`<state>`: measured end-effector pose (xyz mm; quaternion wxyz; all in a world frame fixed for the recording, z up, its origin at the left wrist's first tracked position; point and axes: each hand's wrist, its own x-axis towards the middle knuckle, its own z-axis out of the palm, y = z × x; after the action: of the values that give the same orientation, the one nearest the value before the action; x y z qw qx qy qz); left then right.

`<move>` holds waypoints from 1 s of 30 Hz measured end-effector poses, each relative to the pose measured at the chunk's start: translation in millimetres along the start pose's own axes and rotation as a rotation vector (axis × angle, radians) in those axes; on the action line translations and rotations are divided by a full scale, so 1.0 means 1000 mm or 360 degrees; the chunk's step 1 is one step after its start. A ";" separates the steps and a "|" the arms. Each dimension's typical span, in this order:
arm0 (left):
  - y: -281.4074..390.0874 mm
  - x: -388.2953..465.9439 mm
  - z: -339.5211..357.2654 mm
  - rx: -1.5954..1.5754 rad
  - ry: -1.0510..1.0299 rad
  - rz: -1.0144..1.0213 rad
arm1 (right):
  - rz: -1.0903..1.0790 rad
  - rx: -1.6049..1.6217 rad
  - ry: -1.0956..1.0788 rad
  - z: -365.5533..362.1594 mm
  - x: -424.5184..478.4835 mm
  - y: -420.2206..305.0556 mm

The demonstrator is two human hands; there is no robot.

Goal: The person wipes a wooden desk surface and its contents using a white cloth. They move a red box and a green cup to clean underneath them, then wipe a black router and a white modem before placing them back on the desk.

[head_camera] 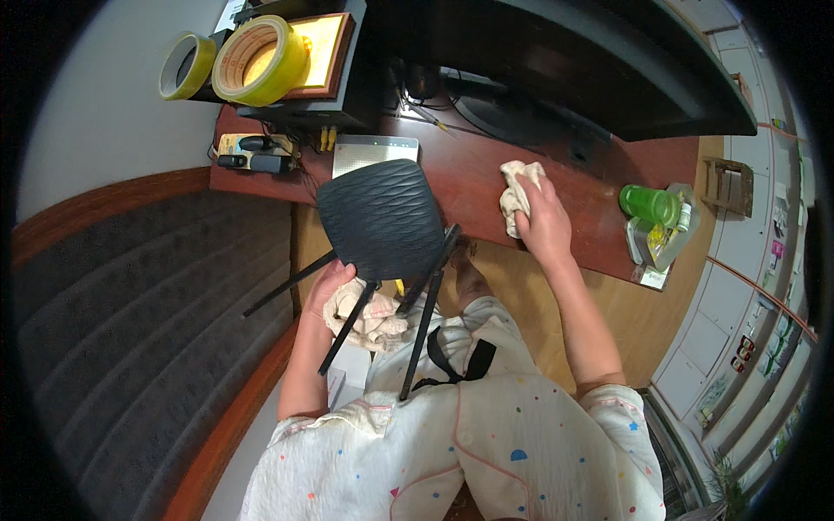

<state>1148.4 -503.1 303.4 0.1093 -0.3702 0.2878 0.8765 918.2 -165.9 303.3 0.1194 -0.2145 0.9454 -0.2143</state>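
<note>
My left hand (330,286) grips the edge of a small black chair-shaped object (381,218) with a ribbed seat and thin legs, which is tilted over my lap. A crumpled cream cloth (365,319) lies against that hand, below the seat; whether the fingers hold it too, I cannot tell. With my right hand (544,218) I hold another cream cloth (515,195), bunched up and touching the top of the reddish-brown desk (469,189) near its front edge. Part of my left hand is hidden behind the black object.
A large monitor (573,58) stands at the back. At left are a tape roll (260,62) on a black speaker box, a power strip (254,153) and a silver device (374,148). A green cup (648,205) rests on a tray at right. A dark padded bench (150,293) is to my left.
</note>
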 end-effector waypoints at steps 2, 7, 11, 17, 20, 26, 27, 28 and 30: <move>-0.003 -0.002 -0.018 -0.0062 -0.0011 -0.0003 | 0.0097 -0.0323 0.0039 -0.015 0.011 -0.020; -0.002 -0.009 -0.029 -0.0068 0.0073 -0.0054 | -0.0242 -0.0367 0.0380 -0.028 0.034 -0.057; 0.001 -0.004 -0.042 -0.0134 -0.0020 -0.0171 | -0.0248 0.0140 0.0311 0.023 0.080 -0.064; 0.010 -0.008 -0.046 -0.0088 -0.0036 -0.0325 | 0.0024 0.0161 0.0229 0.063 0.130 -0.074; 0.012 -0.006 -0.039 -0.0088 -0.0098 -0.0298 | 0.0026 0.0108 0.0161 0.064 0.133 -0.076; 0.010 0.000 -0.059 -0.0115 -0.0094 -0.0378 | -0.0146 0.0157 0.0021 0.051 0.101 -0.058; 0.011 0.000 -0.060 -0.0109 -0.0112 -0.0375 | -0.0062 0.0342 -0.0057 0.050 0.094 -0.057; 0.012 0.000 -0.061 -0.0104 -0.0129 -0.0372 | 0.0023 0.0527 -0.0135 0.050 0.086 -0.056; 0.013 0.000 -0.060 -0.0102 -0.0158 -0.0369 | 0.0250 0.0931 -0.0302 0.050 0.078 -0.063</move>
<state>1178.3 -548.9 274.6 0.2120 -0.3605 0.2091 0.8840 887.5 -270.9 277.1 0.2800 -0.1164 0.8420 -0.4461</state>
